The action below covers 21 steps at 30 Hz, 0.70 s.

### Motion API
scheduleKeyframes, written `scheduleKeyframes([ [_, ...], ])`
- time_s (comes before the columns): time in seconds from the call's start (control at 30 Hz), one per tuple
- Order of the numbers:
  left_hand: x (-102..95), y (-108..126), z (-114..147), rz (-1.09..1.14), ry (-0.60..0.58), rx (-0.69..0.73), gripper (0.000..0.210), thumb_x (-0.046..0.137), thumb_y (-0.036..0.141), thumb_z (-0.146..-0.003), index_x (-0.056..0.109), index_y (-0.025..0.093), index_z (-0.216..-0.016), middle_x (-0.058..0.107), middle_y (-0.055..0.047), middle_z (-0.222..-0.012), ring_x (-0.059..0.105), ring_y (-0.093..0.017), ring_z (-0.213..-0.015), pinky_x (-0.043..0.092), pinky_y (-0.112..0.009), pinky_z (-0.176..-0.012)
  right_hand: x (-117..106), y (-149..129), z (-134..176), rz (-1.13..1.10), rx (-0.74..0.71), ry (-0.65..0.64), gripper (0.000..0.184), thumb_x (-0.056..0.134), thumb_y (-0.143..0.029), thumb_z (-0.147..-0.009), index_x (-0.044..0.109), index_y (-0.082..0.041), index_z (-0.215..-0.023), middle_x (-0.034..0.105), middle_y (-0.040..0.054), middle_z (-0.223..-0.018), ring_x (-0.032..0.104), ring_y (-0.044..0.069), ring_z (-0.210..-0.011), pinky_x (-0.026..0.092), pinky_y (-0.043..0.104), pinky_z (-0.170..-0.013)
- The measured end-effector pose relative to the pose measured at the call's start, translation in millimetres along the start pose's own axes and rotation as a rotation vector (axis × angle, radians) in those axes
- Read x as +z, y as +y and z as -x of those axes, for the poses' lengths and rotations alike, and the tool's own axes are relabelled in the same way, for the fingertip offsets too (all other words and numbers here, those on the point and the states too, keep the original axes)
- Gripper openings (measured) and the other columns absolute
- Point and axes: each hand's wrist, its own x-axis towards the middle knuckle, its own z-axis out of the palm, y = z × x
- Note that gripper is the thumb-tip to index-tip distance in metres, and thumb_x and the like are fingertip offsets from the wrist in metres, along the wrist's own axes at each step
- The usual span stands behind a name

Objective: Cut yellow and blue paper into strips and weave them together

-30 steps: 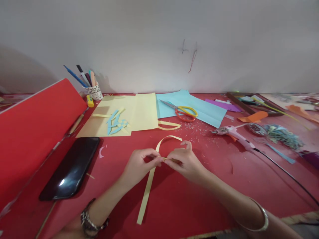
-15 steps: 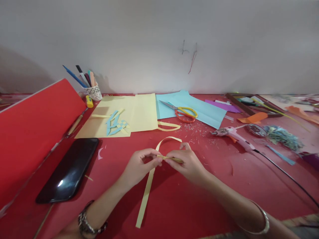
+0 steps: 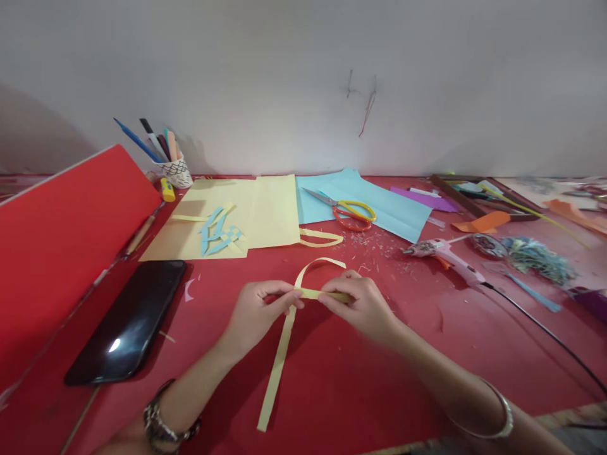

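Observation:
Between my two hands a short stretch of yellow paper strip (image 3: pixel 310 294) is held level above the red table. My left hand (image 3: pixel 263 309) pinches its left end between thumb and fingers. My right hand (image 3: pixel 363 302) pinches it further right, where a darker, narrow part runs under the fingers. A long yellow strip (image 3: pixel 275 373) hangs or lies below my left fingers toward the table's front. Beyond the hands, a curled yellow strip end (image 3: pixel 315 264) arcs to the right; whether these are all one strip, I cannot tell.
Yellow sheets (image 3: pixel 272 215) with woven blue and yellow strips (image 3: pixel 220 234) lie behind, beside blue paper (image 3: pixel 384 205) under scissors (image 3: pixel 353 212). A phone (image 3: pixel 130 322) and red board (image 3: pixel 71 246) are left. A pink glue gun (image 3: pixel 448 259) with its cord lies right. A pen cup (image 3: pixel 176 172) stands at the back.
My hands have moved slightly apart, so a longer, flatter stretch of the yellow strip shows between them. The things on the table have stayed in place.

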Motion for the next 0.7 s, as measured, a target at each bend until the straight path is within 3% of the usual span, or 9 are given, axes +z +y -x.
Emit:
scheduleKeyframes([
  [0.17,-4.4,1.2,-1.3,0.004,0.04,0.022,0.016,0.056,0.027,-0.069,0.064,0.018,-0.058,0.065,0.002,-0.054,0.051,-0.009,-0.046,0.044,-0.019,-0.048,-6.3,-0.3,-0.3,-0.071,0.133,-0.078,0.02,0.051,-0.029,-0.076,0.058,-0.017,-0.062,0.05,-0.0026,-0.05,0.04,0.007,-0.046,0.029,0.019,-0.044],
  [0.4,-17.2,-5.1,-5.0,-0.026,0.13,0.048,0.016,0.057,0.027,-0.069,0.064,0.018,-0.057,0.064,0.002,-0.055,0.05,-0.008,-0.045,0.043,-0.018,-0.048,-12.7,5.7,-1.5,-0.177,0.18,-0.083,0.02,0.052,-0.031,-0.075,0.059,-0.015,-0.064,0.054,-0.0022,-0.056,0.046,0.007,-0.051,0.033,0.018,-0.048],
  [0.7,-24.2,-11.8,-8.1,-0.036,0.255,0.065,0.017,0.058,0.028,-0.068,0.063,0.018,-0.055,0.063,0.002,-0.053,0.046,-0.007,-0.043,0.041,-0.018,-0.047,-19.9,16.4,-5.4,-0.487,0.388,0.132,0.015,0.057,-0.029,-0.07,0.056,-0.017,-0.063,0.05,-0.0056,-0.046,0.042,0.005,-0.038,0.034,0.017,-0.04],
])
